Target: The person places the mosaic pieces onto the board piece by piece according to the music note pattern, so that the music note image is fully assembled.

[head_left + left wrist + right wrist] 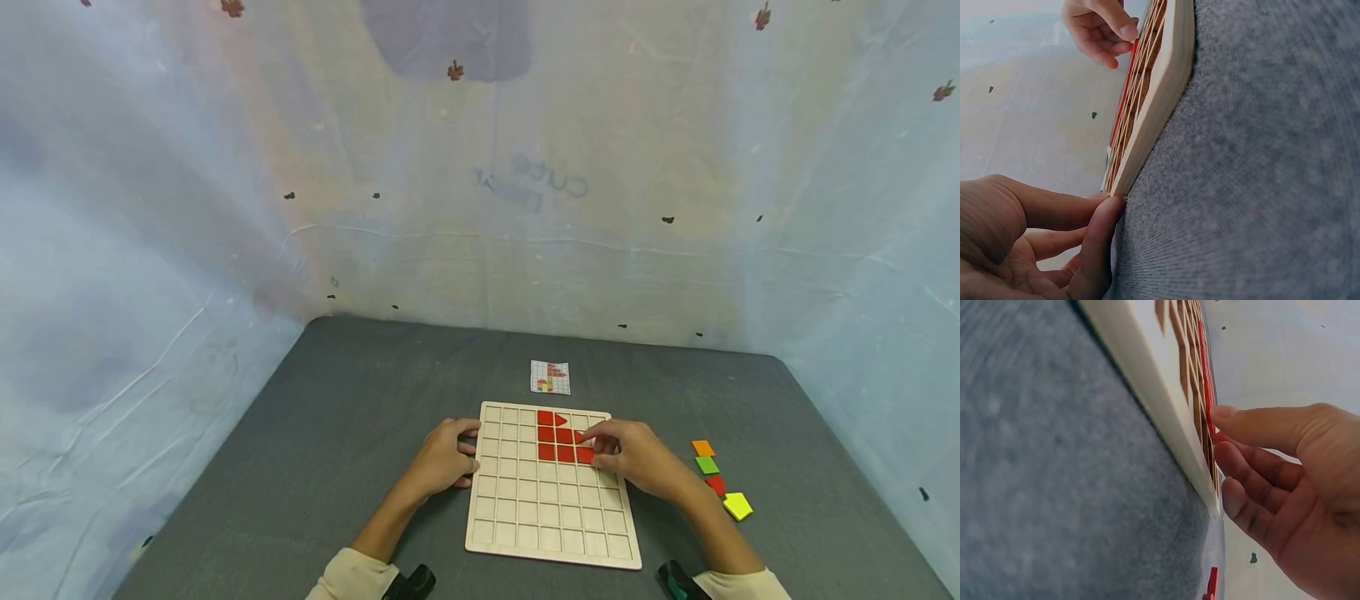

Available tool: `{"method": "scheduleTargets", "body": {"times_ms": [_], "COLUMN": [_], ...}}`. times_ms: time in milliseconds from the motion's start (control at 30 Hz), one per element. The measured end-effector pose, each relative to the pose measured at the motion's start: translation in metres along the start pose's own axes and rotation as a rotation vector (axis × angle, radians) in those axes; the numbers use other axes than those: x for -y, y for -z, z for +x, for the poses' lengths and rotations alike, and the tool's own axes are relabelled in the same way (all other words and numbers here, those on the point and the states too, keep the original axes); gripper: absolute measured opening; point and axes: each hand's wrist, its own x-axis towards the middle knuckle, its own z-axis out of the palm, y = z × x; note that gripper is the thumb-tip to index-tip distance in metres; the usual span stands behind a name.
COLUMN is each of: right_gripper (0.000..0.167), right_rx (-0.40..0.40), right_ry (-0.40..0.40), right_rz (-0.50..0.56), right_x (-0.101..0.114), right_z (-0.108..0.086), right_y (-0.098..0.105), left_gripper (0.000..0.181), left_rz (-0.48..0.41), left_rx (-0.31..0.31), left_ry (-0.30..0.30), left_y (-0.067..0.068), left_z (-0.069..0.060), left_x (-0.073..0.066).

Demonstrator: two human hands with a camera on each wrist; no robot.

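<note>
A wooden grid board (555,560) lies on the dark surface, with red squares (546,434) and red triangles (560,420) in three rows at its upper middle. At the board's left edge, my left hand (444,458) holds the rim; the left wrist view shows the thumb and fingers of this hand (1041,237) pinching the board's corner (1160,106). My right hand (637,458) reaches over the right edge, fingertips at the lower red triangle (578,437) and thumb on the end red square (584,455). In the right wrist view this hand's (1310,475) thumb touches red.
Behind the board lies a small printed pattern card (550,377). To the right, beside my right forearm, are orange (702,448), green (707,465), red (716,484) and yellow (738,506) pieces. A pale marked sheet (480,275) rises behind the dark surface.
</note>
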Motion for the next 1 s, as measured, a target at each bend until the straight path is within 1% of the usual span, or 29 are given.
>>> {"method": "scheduleTargets", "body": {"times_ms": [133, 167, 300, 433, 667, 833, 933, 1000], "right_gripper": [0.027, 0.027, 0.028, 0.029, 0.034, 0.038, 0.039, 0.04], "right_rx": [0.01, 0.011, 0.002, -0.035, -0.108, -0.155, -0.179, -0.191], "right_ry": [0.014, 0.006, 0.012, 0.008, -0.064, -0.059, -0.065, -0.085], "right_rz": [0.008, 0.01, 0.02, 0.03, 0.024, 0.027, 0.026, 0.023], "right_x": [-0.001, -0.001, -0.002, -0.006, -0.01, -0.015, -0.021, -0.025], "right_z": [0.0, 0.0, -0.002, -0.007, -0.016, -0.023, -0.027, -0.029], "right_y": [0.0, 0.0, 0.001, 0.005, 0.014, 0.022, 0.025, 0.027], "left_gripper": [0.061, 0.061, 0.061, 0.061, 0.062, 0.062, 0.062, 0.062], "left_rz": [-0.002, -0.005, -0.01, -0.006, -0.003, -0.006, -0.013, -0.017], "left_rx": [0.001, 0.002, 0.002, 0.002, 0.006, 0.004, 0.002, 0.004], "left_ry": [0.002, 0.002, 0.005, 0.008, 0.005, 0.005, 0.006, 0.009], "left_y": [0.0, 0.0, -0.001, -0.001, 0.0, 0.0, 0.0, 0.0], "left_z": [0.0, 0.0, 0.0, 0.0, -0.001, 0.0, 0.0, 0.0], "left_x": [-0.001, -0.001, -0.002, -0.002, -0.002, -0.002, -0.002, -0.002]}}
